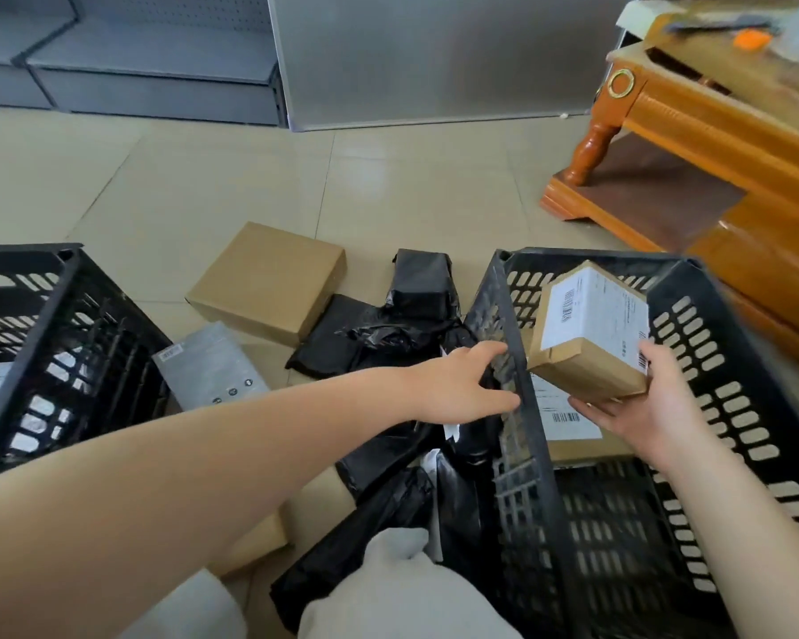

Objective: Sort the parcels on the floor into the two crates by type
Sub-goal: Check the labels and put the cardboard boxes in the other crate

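My right hand (642,408) grips a small cardboard box with a white label (591,329) over the right black crate (522,362). Another labelled cardboard box (573,435) lies inside that crate. My left hand (462,385) reaches with straight fingers over the black bags, just left of the crate's wall, holding nothing. On the floor between the crates lie a plain cardboard box (268,281), several black plastic parcels (416,288) and a grey mailer (208,366). The left black crate (33,315) holds a pale parcel, partly hidden.
A wooden table (693,145) stands at the far right, close behind the right crate. Grey metal shelving (148,71) and a panel line the back. My knees in light trousers (388,588) are at the bottom. Bare tiled floor lies beyond the parcels.
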Tool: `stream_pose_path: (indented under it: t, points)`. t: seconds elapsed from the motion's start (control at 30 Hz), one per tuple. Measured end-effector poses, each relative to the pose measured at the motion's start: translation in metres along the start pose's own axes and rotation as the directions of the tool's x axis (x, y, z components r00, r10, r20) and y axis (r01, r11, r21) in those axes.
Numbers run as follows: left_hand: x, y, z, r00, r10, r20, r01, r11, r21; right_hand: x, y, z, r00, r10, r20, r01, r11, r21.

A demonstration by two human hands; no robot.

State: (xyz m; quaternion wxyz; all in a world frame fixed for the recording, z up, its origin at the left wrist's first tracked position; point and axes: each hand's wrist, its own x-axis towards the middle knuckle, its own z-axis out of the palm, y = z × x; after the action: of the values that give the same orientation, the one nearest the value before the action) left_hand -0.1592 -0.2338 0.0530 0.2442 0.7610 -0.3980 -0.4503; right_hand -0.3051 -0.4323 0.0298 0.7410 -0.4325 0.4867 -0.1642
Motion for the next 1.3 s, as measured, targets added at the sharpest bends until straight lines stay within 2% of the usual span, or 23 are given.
stream_pose_path:
  t: [0.13,0.23,0.4,0.63,0.73,0.8,0.87,0.93,1.07,1.13,1.2,1.3]
  points:
    - [0.011,0.006,0.03,1.0,0.004,0.009,-0.002,0.982,-0.189,0.005,0.016,-0.032,0.998,0.052,-0.031,-0.054,0.996,-0.071]
    - [0.018,0.002,0.044,1.0,-0.027,0.002,0.027,0.979,-0.202,0.012,0.031,-0.055,0.988,0.147,-0.054,-0.155,0.962,-0.225]
    - [0.028,-0.005,0.062,0.998,-0.056,-0.008,0.052,0.965,-0.257,0.014,0.061,-0.079,0.948,0.32,0.0,-0.27,0.8,-0.537]
    - [0.033,-0.005,0.067,0.996,-0.06,-0.069,0.035,0.95,-0.31,0.008,0.078,-0.101,0.849,0.524,0.065,-0.411,0.734,-0.541]
    - [0.034,-0.004,0.065,0.997,-0.045,-0.063,0.027,0.966,-0.258,0.009,0.08,-0.117,0.764,0.641,0.076,-0.48,0.643,-0.597]
    - [0.036,-0.005,0.062,0.998,-0.042,-0.045,0.03,0.969,-0.245,0.012,0.085,-0.124,0.725,0.689,0.027,-0.503,0.555,-0.662]
    - [0.037,-0.006,0.06,0.999,-0.039,-0.019,0.033,0.965,-0.259,0.015,0.095,-0.12,0.707,0.705,-0.062,-0.497,0.432,-0.752]
    - [0.038,-0.007,0.06,0.999,-0.04,-0.01,0.036,0.965,-0.26,0.019,0.108,-0.112,0.721,0.679,-0.138,-0.474,0.338,-0.813]
    - [0.038,-0.006,0.063,0.999,-0.04,-0.019,0.032,0.951,-0.306,0.025,0.13,-0.098,0.76,0.622,-0.19,-0.499,0.37,-0.783]
    - [0.038,-0.006,0.063,0.999,-0.037,-0.02,0.029,0.95,-0.31,0.02,0.136,-0.096,0.756,0.622,-0.202,-0.541,0.422,-0.728]
    - [0.038,-0.007,0.063,0.999,-0.032,-0.022,0.024,0.948,-0.317,0.022,0.145,-0.101,0.797,0.561,-0.224,-0.54,0.494,-0.682]
    - [0.038,-0.008,0.064,0.999,-0.03,-0.019,0.022,0.944,-0.329,0.029,0.157,-0.103,0.809,0.55,-0.207,-0.536,0.547,-0.643]
